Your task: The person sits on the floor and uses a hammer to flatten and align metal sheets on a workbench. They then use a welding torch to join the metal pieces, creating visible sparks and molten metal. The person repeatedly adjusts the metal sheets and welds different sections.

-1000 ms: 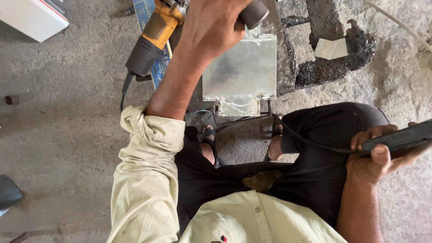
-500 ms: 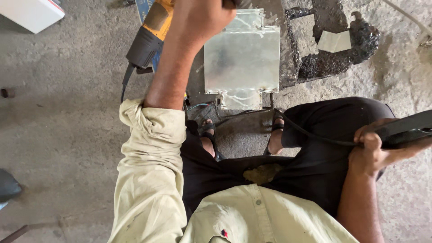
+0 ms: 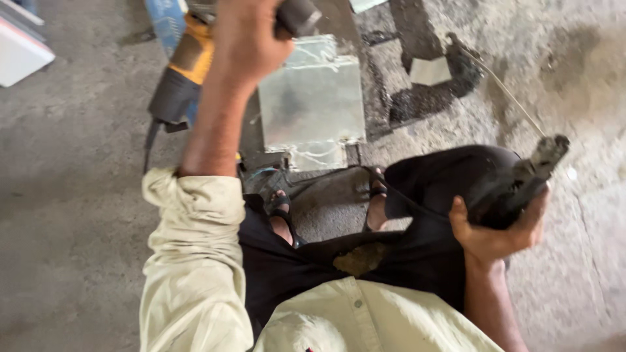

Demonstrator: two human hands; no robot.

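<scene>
Clenched around the side handle of a yellow angle grinder (image 3: 186,72), the left hand (image 3: 251,42) steadies a likely heavy, rigid tool above the concrete floor (image 3: 72,195); the right hand (image 3: 499,231) grips a dark, stiff tool (image 3: 521,182) at its lower end.

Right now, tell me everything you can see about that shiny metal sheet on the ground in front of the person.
The metal sheet is a flat, roughly rectangular, silvery plate with a dull glare and faint scratches. It lies on the grey concrete floor just beyond the person's sandalled feet. A smaller shiny piece shows at its near edge. The left hand grips a dark handle above its far corner; whether they touch is unclear. An orange and black power tool lies beside it.
</scene>
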